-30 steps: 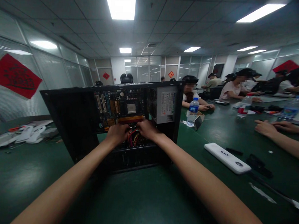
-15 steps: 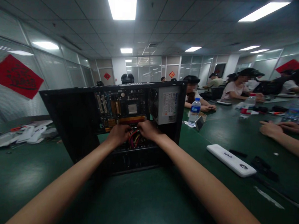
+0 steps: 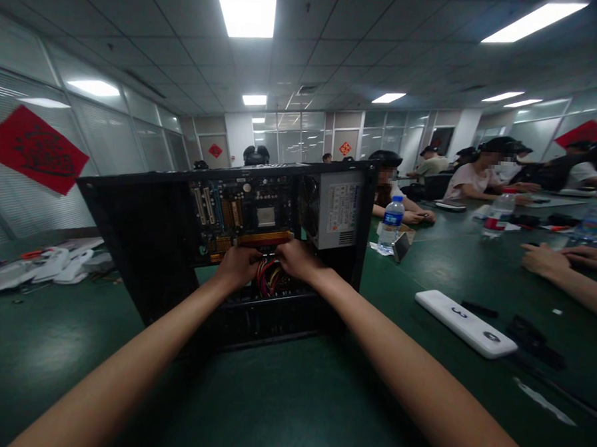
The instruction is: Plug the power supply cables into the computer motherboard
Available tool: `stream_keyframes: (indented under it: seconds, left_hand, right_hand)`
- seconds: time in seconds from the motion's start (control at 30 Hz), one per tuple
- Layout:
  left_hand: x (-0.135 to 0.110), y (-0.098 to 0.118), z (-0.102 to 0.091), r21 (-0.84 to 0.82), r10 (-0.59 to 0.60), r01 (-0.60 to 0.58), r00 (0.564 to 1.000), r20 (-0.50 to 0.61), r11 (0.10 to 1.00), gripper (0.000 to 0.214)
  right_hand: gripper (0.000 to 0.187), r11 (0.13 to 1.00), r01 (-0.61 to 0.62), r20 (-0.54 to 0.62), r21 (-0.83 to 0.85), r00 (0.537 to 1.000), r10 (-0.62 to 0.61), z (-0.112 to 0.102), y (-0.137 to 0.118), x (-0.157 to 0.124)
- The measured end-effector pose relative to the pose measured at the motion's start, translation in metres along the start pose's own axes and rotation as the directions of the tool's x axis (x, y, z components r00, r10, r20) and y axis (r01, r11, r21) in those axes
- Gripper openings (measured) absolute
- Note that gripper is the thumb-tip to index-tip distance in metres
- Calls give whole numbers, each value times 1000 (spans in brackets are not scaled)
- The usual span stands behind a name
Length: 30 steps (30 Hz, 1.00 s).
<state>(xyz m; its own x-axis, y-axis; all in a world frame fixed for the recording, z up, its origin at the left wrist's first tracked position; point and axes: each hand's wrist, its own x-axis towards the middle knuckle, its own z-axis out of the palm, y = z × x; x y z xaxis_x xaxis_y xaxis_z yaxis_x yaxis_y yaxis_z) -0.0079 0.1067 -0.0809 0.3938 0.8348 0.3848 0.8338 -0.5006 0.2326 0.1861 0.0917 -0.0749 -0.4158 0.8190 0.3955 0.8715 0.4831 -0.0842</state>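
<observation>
An open black computer case [image 3: 127, 241] stands on the green table in front of me. Inside it are a motherboard [image 3: 219, 209] and, at upper right, a grey power supply [image 3: 340, 212]. Both my hands reach into the case, just below the orange memory slots [image 3: 262, 238]. My left hand [image 3: 239, 267] is closed, its fingertips beside a bundle of coloured cables [image 3: 267, 278]. My right hand [image 3: 297, 258] is closed too, at the top of the same bundle. What exactly the fingertips pinch is hidden by the hands.
To the right lie a white power bank [image 3: 466, 324] and black items [image 3: 532, 339]. A water bottle [image 3: 392, 225] stands behind the case's right side. White parts [image 3: 51, 264] are piled at left. Another person's hands [image 3: 547, 260] rest on the table at right.
The view has shifted very slightly. Both hands keep almost the same place inside the case, beside the cables.
</observation>
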Motion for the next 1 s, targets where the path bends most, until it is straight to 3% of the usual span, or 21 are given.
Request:
stream_keyframes:
  seconds: [0.33,0.67,0.83,1.0]
  left_hand:
    - [0,-2,-2,42,-9,8,1000,17,999,31]
    - [-11,9,-11,118,-34,32,999,14,992,33]
    - [-22,11,-20,118,-48,52,998,-42,992,33]
    - [-34,14,-30,51,39,-32,988,-151,998,33]
  right_hand:
    - [29,996,-53,-34,71,998,56,7,3,4]
    - [30,991,9,8,136,1000,-10,-5,4,-2]
    - [30,986,12,8,168,1000,-14,-5,4,-9]
    - [31,988,-2,20,152,1000,-1,-3,5,-18]
